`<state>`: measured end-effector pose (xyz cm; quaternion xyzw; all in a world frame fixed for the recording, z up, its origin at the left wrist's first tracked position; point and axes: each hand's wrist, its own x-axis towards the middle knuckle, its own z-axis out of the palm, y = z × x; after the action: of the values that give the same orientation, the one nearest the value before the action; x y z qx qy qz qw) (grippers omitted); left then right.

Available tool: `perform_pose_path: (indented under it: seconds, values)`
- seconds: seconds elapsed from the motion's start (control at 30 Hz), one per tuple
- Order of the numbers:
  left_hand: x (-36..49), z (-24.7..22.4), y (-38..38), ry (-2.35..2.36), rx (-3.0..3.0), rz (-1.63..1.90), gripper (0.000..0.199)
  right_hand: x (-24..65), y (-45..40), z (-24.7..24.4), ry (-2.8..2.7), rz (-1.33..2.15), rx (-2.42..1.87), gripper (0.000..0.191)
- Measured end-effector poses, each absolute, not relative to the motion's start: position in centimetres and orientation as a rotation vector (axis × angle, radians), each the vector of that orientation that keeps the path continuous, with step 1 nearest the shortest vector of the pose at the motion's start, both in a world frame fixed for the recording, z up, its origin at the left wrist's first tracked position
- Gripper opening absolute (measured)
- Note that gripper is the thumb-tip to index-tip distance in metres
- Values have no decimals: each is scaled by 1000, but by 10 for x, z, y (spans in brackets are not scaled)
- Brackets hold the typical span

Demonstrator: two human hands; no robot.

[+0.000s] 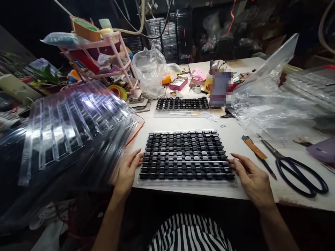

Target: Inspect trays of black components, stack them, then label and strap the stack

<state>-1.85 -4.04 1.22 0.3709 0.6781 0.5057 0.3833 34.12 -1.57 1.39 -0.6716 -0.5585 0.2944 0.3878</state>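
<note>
A clear plastic tray [187, 183] lies at the table's front edge, filled with rows of small black parts [184, 157]. At its left side is my left hand [128, 170], fingers and thumb against the edge. My right hand [251, 177] holds the opposite edge, thumb on the near side and fingertips partly hidden by the tray. A second, similar tray [180, 113] with black parts sits farther back on the table.
Large scissors [295, 167] and an orange-wrapped blade [255, 148] lie to the right. Clear plastic bags [272, 104] heap behind them. Stacked clear trays [62, 122] stand at the left, below a pink rack [117, 52]. A blurred-out panel [220, 89] stands at the back.
</note>
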Motion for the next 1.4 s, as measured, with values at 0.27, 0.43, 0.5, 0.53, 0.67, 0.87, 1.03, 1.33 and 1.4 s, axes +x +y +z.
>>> perform_pose_path:
  seconds: [0.27,0.43,0.5,0.53,0.67,0.87,1.03,1.33,1.4]
  values:
    - [-26,5,-23,1866,1071,1249,49,345,-4,23,-1507,917,-1619,41]
    - [-24,3,-15,1856,1055,1256,46,335,11,22,-1725,659,-1612,34]
    - [-25,3,-11,1823,1047,1255,45,333,14,22,-1714,661,-1601,33]
    - [-26,3,-9,1816,1040,1251,45,334,15,22,-1692,688,-1588,33]
    - [-31,1,1,1834,1049,1216,47,335,29,28,-1672,818,-1528,31]
    - [-40,0,19,1771,1001,1187,49,331,64,36,-1792,878,-1579,37]
    - [-35,2,21,1642,935,1336,45,332,72,29,-1561,1030,-1460,38]
    - [-28,12,9,1385,847,1559,40,343,70,26,-1136,1276,-1227,29]
    - [-30,11,8,1356,819,1568,40,342,68,30,-1091,1312,-1195,27]
